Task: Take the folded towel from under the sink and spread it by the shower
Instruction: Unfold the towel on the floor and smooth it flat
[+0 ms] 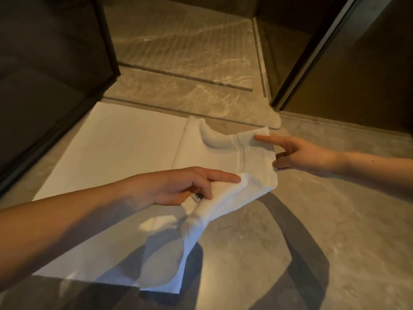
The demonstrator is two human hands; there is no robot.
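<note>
A white towel (223, 157) hangs partly unfolded in the air above the floor, in front of the shower entrance (183, 54). My left hand (185, 186) grips its near edge by the small label, fingers curled round the cloth. My right hand (297, 153) pinches the far right corner between forefinger and thumb. A loose flap droops down below my left hand. Under the towel, a flat white mat (111, 153) lies on the floor along the shower threshold.
Dark glass shower panels stand at the left (49, 70) and right (312, 52), framing the opening. A long drain slot (185, 74) crosses the shower floor. Grey stone floor (335, 220) stretches to the right, crossed by my shadow.
</note>
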